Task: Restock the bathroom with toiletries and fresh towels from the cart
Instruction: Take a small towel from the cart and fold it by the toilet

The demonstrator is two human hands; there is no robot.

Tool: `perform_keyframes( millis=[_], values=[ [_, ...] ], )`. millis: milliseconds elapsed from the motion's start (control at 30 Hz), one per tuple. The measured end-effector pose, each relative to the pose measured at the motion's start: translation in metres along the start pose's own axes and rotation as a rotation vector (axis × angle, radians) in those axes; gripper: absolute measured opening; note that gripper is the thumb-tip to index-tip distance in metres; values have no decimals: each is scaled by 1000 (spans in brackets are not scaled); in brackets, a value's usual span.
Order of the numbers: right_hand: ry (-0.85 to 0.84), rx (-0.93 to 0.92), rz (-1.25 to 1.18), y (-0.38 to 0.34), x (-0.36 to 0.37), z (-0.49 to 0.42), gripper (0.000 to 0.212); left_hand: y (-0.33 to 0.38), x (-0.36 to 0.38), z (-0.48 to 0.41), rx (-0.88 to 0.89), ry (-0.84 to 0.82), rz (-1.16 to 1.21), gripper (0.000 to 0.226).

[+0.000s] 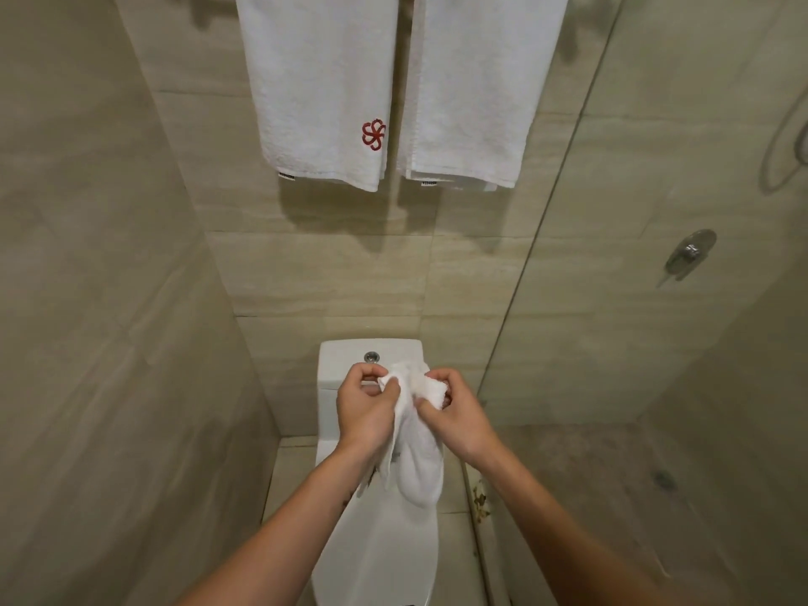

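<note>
Forearms reach forward side by side over the toilet (341, 354). The left hand (365, 406) and the right hand (452, 415) face each other with fingers curled, each grip clamped on the bunched upper end of a small white towel (417, 457), which is held in the air above the tank. The towel's long axis runs down toward the person, loose end lowest. On the wall above hang a towel with a red emblem (323, 80) and a plain towel (476, 80).

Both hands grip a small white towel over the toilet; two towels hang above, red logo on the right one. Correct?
Wrong on one point: in the head view the red logo sits on the left hanging towel, not the right hanging towel. The rest holds.
</note>
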State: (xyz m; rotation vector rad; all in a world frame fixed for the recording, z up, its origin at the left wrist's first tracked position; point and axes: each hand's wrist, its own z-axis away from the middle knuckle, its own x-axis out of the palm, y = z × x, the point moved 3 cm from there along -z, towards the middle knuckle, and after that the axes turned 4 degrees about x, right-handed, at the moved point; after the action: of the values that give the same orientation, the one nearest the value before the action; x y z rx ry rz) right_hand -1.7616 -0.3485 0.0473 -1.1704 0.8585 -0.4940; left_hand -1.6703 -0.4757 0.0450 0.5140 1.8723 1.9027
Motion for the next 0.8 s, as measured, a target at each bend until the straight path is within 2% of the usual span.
perform_keyframes(
  millis=[100,200,267,367,533,633,800],
  values=[
    [22,4,-58,-5,2,1,26,8,4,2,58,-109,-62,18],
    [-29,123,-306,-6,3,1,16,12,0,2,100,-166,-105,17],
    [-132,222,-448,-10,4,2,29,10,-4,4,149,-233,-152,19],
    [-275,300,-534,-14,6,3,43,9,-1,12,216,-325,-205,24],
    [-255,396,-579,-1,8,-3,44,15,-1,12,223,-461,-159,28],
    [-221,425,-538,5,5,-8,36,13,-4,14,259,-520,-183,26],
    [-137,379,-431,10,3,-9,26,-2,-9,26,266,-450,-146,21]
  ],
)
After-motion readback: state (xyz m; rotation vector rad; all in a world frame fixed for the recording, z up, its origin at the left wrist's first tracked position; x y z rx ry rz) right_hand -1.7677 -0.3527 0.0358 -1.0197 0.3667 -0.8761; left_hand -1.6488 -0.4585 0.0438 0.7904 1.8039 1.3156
